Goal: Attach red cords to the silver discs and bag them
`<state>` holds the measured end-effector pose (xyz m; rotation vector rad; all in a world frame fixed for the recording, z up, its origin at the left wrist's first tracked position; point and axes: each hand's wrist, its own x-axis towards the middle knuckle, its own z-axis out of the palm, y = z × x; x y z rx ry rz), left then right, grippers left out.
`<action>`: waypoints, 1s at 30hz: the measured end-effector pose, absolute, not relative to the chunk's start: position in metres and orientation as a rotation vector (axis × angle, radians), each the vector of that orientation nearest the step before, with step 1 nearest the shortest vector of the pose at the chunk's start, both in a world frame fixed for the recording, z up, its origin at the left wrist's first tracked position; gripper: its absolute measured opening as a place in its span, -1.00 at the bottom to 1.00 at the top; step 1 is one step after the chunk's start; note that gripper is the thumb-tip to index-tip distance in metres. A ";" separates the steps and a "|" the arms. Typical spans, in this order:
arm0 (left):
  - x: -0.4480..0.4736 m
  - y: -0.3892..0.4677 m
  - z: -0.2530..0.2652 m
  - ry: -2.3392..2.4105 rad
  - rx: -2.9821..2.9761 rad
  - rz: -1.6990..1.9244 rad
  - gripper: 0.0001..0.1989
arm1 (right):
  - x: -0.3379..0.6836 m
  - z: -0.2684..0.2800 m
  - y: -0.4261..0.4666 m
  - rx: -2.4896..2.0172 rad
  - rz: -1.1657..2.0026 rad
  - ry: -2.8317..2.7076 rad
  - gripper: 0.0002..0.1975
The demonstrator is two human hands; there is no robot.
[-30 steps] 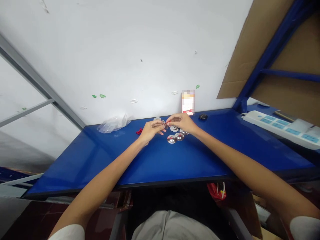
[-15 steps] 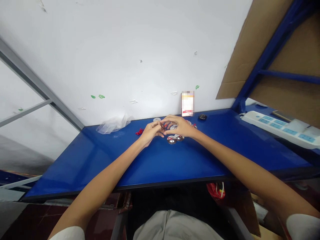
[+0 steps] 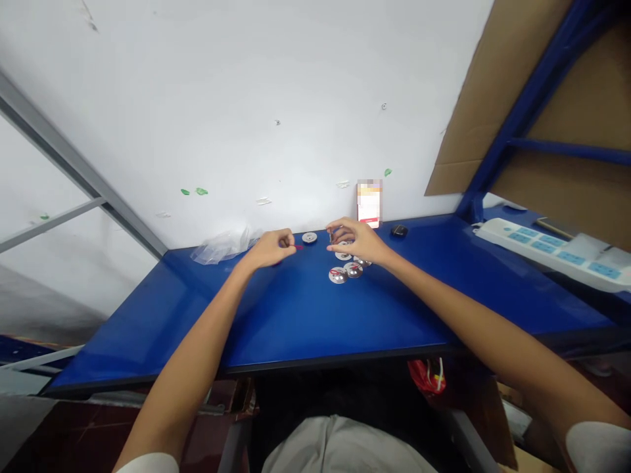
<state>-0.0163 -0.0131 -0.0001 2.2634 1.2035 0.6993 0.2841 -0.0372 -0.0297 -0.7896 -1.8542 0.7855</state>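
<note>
- We see the left hand (image 3: 270,249) with thumb and forefinger pinching a red cord (image 3: 298,247), its end sticking out, presumably because so thin a cord needs a fingertip grip.
- We find the right hand (image 3: 362,242) curled, thumb and fingers pinching a thin shiny piece (image 3: 330,236), apparently a disc seen edge-on; a rim hold probably leaves its faces free.
- We note the metal discs (image 3: 338,276) lying below and beside the right hand, likely grouped for easy reach; a lone disc (image 3: 309,238) lies between the hands.
- We observe the phone (image 3: 369,205) leaning on the wall (image 3: 315,151), perhaps for viewing.
</note>
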 end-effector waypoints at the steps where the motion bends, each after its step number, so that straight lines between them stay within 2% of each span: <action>1: -0.028 -0.009 0.005 1.296 2.336 0.673 -0.89 | 0.286 -0.031 -0.036 -0.813 0.770 -1.848 -0.45; 7: -0.067 0.001 0.017 1.421 2.358 0.157 -0.82 | 0.283 -0.039 -0.034 -0.877 0.712 -1.871 -0.49; 10: -0.068 0.002 0.015 1.418 2.308 0.018 -0.76 | 0.280 -0.040 -0.036 -0.891 0.707 -1.885 -0.51; 15: -0.058 -0.004 0.019 1.462 2.423 0.232 -0.82 | 0.277 -0.039 -0.038 -0.891 0.720 -1.876 -0.52; 20: -0.024 -0.016 0.009 1.219 2.487 0.591 -0.82 | 0.269 -0.043 -0.040 -0.861 0.879 -1.868 -0.42; 24: 0.010 -0.028 -0.012 0.944 2.190 0.746 -0.67 | 0.264 -0.047 -0.041 -0.834 0.934 -1.877 -0.35; 30: 0.035 -0.032 -0.039 0.828 1.663 0.808 -0.56 | 0.267 -0.050 -0.034 -0.793 0.905 -1.844 -0.44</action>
